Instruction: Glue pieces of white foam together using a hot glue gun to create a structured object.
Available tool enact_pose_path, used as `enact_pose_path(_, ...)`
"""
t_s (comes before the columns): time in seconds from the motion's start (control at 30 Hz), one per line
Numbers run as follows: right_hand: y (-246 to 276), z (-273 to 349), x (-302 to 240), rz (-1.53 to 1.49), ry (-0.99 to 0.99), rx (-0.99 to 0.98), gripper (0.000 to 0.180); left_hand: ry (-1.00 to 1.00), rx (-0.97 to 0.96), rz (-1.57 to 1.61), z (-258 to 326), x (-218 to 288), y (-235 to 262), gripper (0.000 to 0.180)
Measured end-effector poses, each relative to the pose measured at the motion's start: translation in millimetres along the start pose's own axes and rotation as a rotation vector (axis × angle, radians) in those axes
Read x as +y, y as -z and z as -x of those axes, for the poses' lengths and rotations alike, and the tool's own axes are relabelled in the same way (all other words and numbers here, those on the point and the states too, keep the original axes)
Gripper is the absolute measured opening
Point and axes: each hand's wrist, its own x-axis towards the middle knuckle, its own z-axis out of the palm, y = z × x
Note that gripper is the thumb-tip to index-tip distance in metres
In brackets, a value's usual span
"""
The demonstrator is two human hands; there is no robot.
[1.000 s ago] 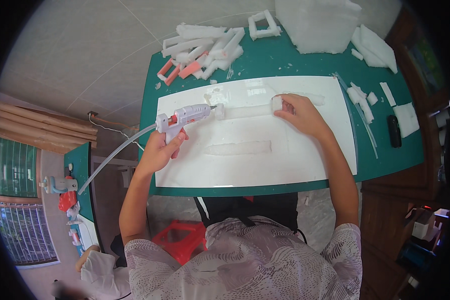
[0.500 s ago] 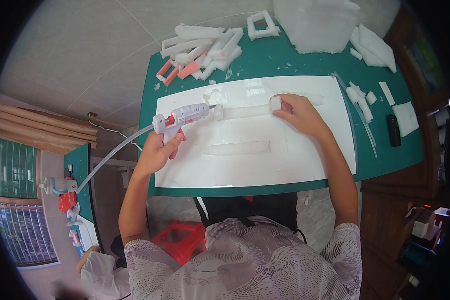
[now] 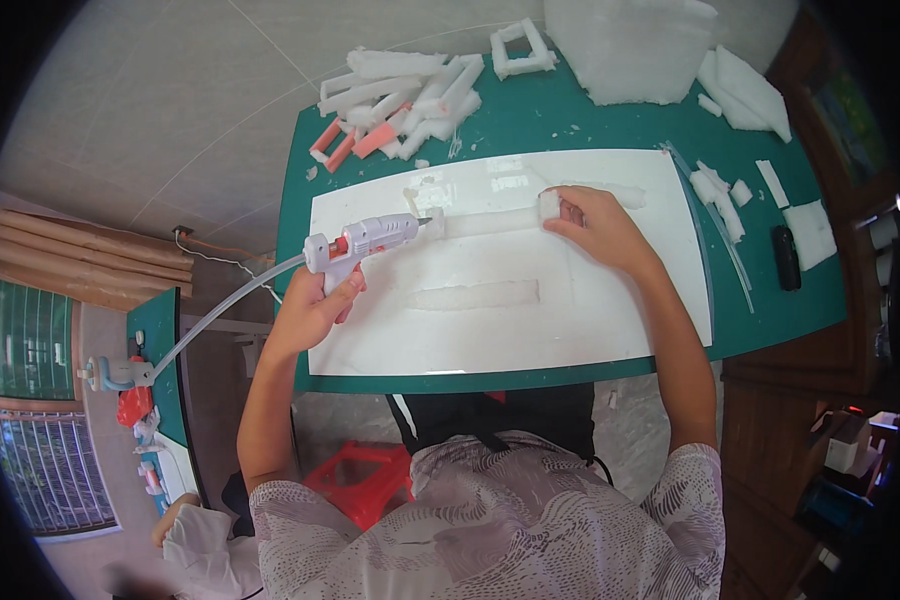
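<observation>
My left hand (image 3: 313, 308) grips a white hot glue gun (image 3: 378, 235), its nozzle pointing right. A long clear glue stick (image 3: 215, 305) trails out of the gun's back toward the lower left. The nozzle tip is close to a small white foam block (image 3: 436, 224) at the left end of a long white foam strip (image 3: 492, 222); whether they touch, I cannot tell. At the strip's right end my right hand (image 3: 600, 228) pinches another small foam block (image 3: 549, 206) between thumb and fingers. Nearer me, a separate foam strip (image 3: 475, 294) lies flat on the white board (image 3: 440, 345).
The board rests on a green table (image 3: 760, 330). Foam strips and pink pieces (image 3: 375, 138) are heaped at the back left, beside a square foam frame (image 3: 523, 50). Large foam sheets (image 3: 630, 50) stand behind. A black object (image 3: 786, 258) lies right; a red stool (image 3: 360, 480) stands below.
The glue gun's nozzle has dipped very slightly beside the left foam block. My right hand keeps its pinch on the other block in nearly the same place.
</observation>
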Motion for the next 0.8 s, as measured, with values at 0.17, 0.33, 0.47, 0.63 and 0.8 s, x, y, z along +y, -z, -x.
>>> enact_pose_path(0.17,-2.6,0.1,-0.2,-0.037,0.059,0.048,0.025,0.006,-0.011,-0.022,-1.7,0.0,-0.6,0.02)
enact_pose_path(0.33,-3.5,0.1,1.5,-0.04,0.049,0.047,0.026,0.024,-0.019,-0.025,-1.0,-0.9,1.6,0.019)
enact_pose_path(0.47,-3.0,-0.4,3.0,-0.032,0.057,0.045,0.025,0.007,-0.001,0.025,2.6,-2.4,2.2,0.019)
enact_pose_path(0.63,-3.2,0.0,1.8,-0.042,0.059,0.05,0.025,0.004,0.034,0.09,9.8,0.3,1.6,0.02)
enact_pose_path(0.8,-0.8,-1.2,0.5,0.009,-0.001,-0.013,0.032,-0.132,0.068,-0.21,12.6,-17.6,13.8,0.02)
